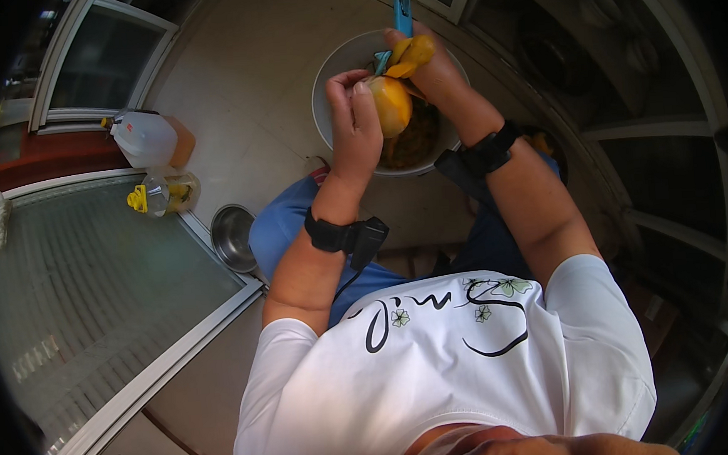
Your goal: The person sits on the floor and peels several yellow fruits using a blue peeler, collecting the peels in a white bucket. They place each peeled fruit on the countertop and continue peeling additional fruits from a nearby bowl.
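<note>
My left hand [356,106] grips a round yellow-orange fruit [394,107], partly peeled, its kind hard to tell. In my right hand [432,60] is a blue-handled peeler [402,9]; its blue head shows close to the top of the fruit. A curled yellow strip of peel [413,52] hangs between the peeler and the fruit, over the fingers of my right hand. Below both hands stands a wide white bowl [323,114], with yellowish-brown pieces [412,143] in its bottom that are blurred and shaded.
A steel bowl [233,238] sits by my left knee. Left of it stand a yellow-capped plastic bottle [165,193] and a large plastic jug [146,137], near a ribbed-glass panel [124,292]. Glazed cabinet doors [652,128] line the right side. Some yellow-orange stuff [540,141] shows behind my right forearm.
</note>
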`<control>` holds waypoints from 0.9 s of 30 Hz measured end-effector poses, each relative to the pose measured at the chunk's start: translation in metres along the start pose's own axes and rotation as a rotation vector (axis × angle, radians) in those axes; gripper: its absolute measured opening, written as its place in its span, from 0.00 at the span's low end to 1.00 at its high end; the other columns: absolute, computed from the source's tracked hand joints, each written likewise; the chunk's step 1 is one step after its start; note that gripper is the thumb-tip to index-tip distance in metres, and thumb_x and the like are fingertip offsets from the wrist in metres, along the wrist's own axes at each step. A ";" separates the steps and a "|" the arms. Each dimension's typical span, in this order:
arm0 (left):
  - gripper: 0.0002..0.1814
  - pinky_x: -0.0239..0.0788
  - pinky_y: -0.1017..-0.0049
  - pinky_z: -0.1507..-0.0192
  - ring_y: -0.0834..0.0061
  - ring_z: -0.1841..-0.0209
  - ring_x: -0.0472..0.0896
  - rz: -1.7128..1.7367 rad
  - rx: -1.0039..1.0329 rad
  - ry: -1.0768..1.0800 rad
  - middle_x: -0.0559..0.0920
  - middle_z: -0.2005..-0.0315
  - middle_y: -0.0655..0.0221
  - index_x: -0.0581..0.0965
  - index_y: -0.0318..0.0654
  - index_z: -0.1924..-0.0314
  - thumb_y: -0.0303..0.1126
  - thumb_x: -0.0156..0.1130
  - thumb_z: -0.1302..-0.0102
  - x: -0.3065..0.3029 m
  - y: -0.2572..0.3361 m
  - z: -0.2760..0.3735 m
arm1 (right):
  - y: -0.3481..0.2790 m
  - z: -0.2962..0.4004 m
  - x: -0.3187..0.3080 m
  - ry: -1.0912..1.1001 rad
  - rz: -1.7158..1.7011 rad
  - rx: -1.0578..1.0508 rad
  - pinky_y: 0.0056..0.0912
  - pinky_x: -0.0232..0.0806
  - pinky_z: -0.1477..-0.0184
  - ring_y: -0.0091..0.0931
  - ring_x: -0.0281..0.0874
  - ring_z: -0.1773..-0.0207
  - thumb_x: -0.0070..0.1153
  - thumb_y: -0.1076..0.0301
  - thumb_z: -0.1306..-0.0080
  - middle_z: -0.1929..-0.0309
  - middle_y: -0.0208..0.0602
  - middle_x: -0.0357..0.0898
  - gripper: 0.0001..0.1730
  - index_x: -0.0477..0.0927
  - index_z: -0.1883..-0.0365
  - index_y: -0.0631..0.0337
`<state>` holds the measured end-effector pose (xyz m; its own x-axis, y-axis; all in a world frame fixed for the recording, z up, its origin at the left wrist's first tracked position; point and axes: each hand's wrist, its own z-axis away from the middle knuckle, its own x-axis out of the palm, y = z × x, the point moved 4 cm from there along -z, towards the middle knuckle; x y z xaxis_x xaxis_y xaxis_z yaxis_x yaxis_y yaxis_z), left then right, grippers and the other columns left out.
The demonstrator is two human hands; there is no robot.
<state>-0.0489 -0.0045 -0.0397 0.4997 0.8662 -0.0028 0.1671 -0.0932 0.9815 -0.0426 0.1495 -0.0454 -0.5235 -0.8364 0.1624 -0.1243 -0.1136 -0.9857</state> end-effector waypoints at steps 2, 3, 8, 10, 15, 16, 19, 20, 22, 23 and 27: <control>0.18 0.59 0.72 0.37 0.73 0.46 0.71 -0.065 0.085 -0.043 0.73 0.49 0.60 0.65 0.33 0.41 0.37 0.39 0.22 0.001 0.007 0.001 | 0.001 0.001 -0.003 -0.048 0.031 0.042 0.30 0.67 0.71 0.20 0.73 0.75 0.54 0.59 0.28 0.77 0.28 0.74 0.15 0.75 0.70 0.62; 0.18 0.59 0.71 0.37 0.72 0.46 0.71 -0.063 0.133 -0.061 0.73 0.49 0.59 0.63 0.33 0.40 0.36 0.40 0.23 0.002 0.009 0.002 | 0.002 0.002 -0.004 -0.069 0.057 0.067 0.29 0.67 0.72 0.19 0.73 0.75 0.53 0.60 0.27 0.77 0.28 0.74 0.15 0.75 0.71 0.62; 0.21 0.59 0.68 0.36 0.69 0.43 0.71 -0.037 0.297 -0.123 0.73 0.46 0.55 0.59 0.33 0.37 0.36 0.42 0.25 0.005 0.012 0.004 | 0.011 0.005 -0.009 -0.050 -0.146 0.316 0.27 0.66 0.73 0.21 0.75 0.74 0.54 0.59 0.27 0.73 0.29 0.78 0.13 0.78 0.64 0.61; 0.22 0.59 0.67 0.36 0.68 0.42 0.71 -0.045 0.330 -0.112 0.73 0.45 0.54 0.59 0.34 0.37 0.37 0.43 0.25 0.006 0.011 0.005 | 0.012 0.005 -0.008 -0.055 -0.184 0.318 0.27 0.66 0.73 0.21 0.75 0.74 0.55 0.60 0.28 0.73 0.30 0.79 0.13 0.79 0.65 0.61; 0.24 0.61 0.65 0.36 0.65 0.41 0.71 -0.049 0.433 -0.103 0.71 0.43 0.52 0.57 0.34 0.36 0.38 0.45 0.26 0.011 0.010 0.006 | 0.012 0.005 -0.009 -0.082 -0.245 0.240 0.27 0.67 0.72 0.22 0.76 0.74 0.55 0.61 0.28 0.73 0.31 0.79 0.13 0.79 0.66 0.62; 0.25 0.61 0.64 0.36 0.65 0.41 0.71 -0.031 0.452 -0.094 0.70 0.42 0.51 0.57 0.34 0.36 0.38 0.46 0.26 0.010 0.012 0.005 | 0.011 0.005 -0.009 -0.080 -0.229 0.237 0.27 0.68 0.72 0.23 0.76 0.73 0.55 0.60 0.28 0.73 0.31 0.79 0.13 0.79 0.66 0.62; 0.25 0.62 0.63 0.36 0.65 0.41 0.71 -0.036 0.525 -0.075 0.68 0.40 0.51 0.56 0.33 0.36 0.38 0.47 0.26 0.008 0.016 0.004 | 0.012 0.006 -0.008 -0.043 -0.265 0.278 0.28 0.68 0.71 0.23 0.77 0.72 0.54 0.59 0.28 0.71 0.32 0.79 0.14 0.79 0.66 0.61; 0.25 0.63 0.63 0.37 0.65 0.41 0.71 -0.048 0.543 -0.062 0.67 0.40 0.51 0.56 0.33 0.36 0.38 0.47 0.27 0.007 0.017 0.004 | 0.015 0.009 -0.007 -0.006 -0.323 0.326 0.28 0.69 0.70 0.23 0.77 0.72 0.54 0.59 0.28 0.71 0.32 0.79 0.14 0.79 0.66 0.61; 0.25 0.63 0.64 0.37 0.66 0.42 0.71 -0.063 0.544 -0.065 0.67 0.40 0.52 0.57 0.34 0.36 0.38 0.48 0.27 0.005 0.018 0.004 | 0.018 0.010 -0.004 0.033 -0.407 0.405 0.29 0.69 0.70 0.24 0.78 0.71 0.54 0.58 0.27 0.70 0.33 0.80 0.14 0.79 0.65 0.61; 0.25 0.63 0.64 0.37 0.66 0.42 0.71 -0.072 0.541 -0.061 0.66 0.41 0.52 0.57 0.34 0.36 0.37 0.48 0.27 0.004 0.018 0.004 | 0.019 0.010 -0.002 0.035 -0.433 0.435 0.29 0.70 0.70 0.25 0.78 0.71 0.54 0.58 0.27 0.70 0.33 0.80 0.14 0.79 0.64 0.60; 0.25 0.63 0.65 0.37 0.67 0.43 0.71 -0.054 0.469 -0.039 0.69 0.43 0.54 0.57 0.34 0.37 0.37 0.48 0.28 0.004 0.018 0.005 | 0.022 0.009 -0.001 0.051 -0.476 0.508 0.30 0.71 0.69 0.26 0.79 0.70 0.54 0.57 0.27 0.69 0.34 0.80 0.14 0.79 0.63 0.59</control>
<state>-0.0397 -0.0048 -0.0232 0.5099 0.8576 -0.0670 0.5550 -0.2685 0.7873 -0.0372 0.1434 -0.0678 -0.5503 -0.6084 0.5719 0.0531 -0.7091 -0.7031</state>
